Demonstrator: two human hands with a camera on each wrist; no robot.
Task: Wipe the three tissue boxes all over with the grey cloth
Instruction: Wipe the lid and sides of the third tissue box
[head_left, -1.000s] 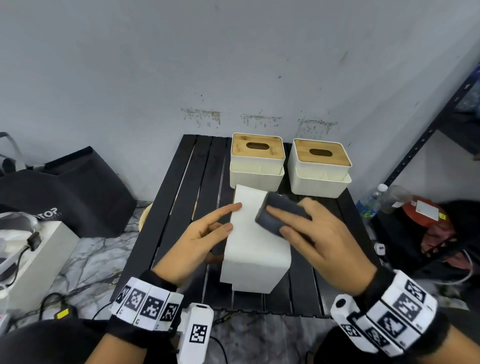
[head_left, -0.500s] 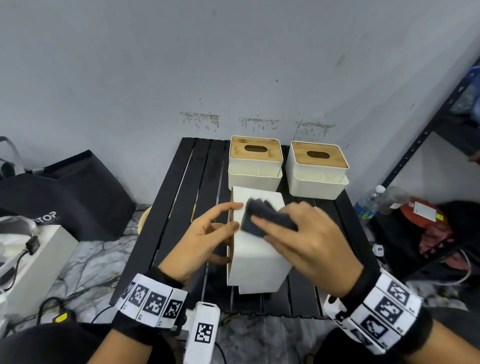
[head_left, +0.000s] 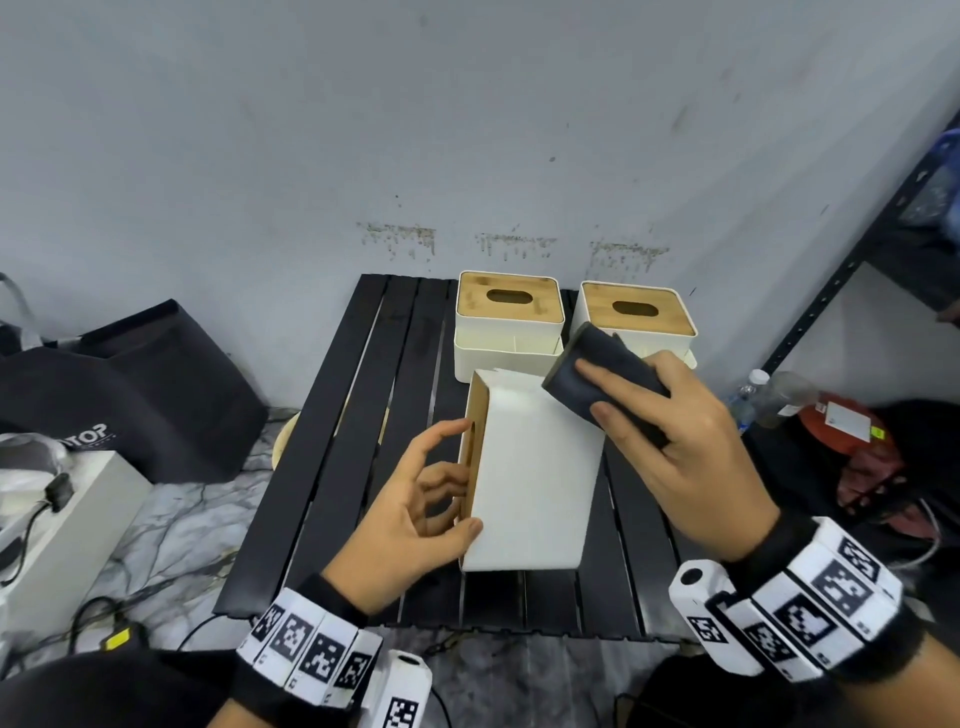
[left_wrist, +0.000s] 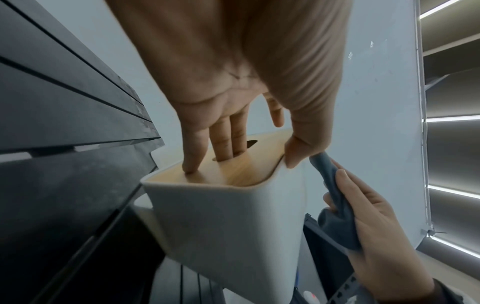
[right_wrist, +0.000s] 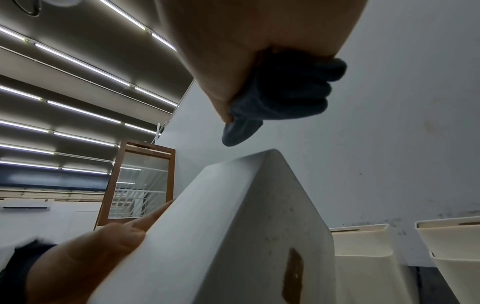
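Now the left hand (head_left: 410, 514) grips the tipped white tissue box with bamboo lid (head_left: 530, 467); right hand (head_left: 691, 441) clutches the folded grey cloth (head_left: 597, 376) just beyond it.

A storage or back-room corner of an indoor workspace is suggested. A low black slatted table (head_left: 332, 467) is set against a scuffed, stained grey wall (head_left: 467, 130), on a marble-patterned floor (head_left: 171, 540) strewn with cables (head_left: 88, 613). A black perforated metal shelving upright (head_left: 831, 306) is seen at right, a black bag (head_left: 156, 384) and white box (head_left: 78, 525) at left. Long strip lights (right_wrist: 78, 61) are fitted across the ceiling, and a wood-framed glass cabinet (right_wrist: 137, 183) is visible beyond.
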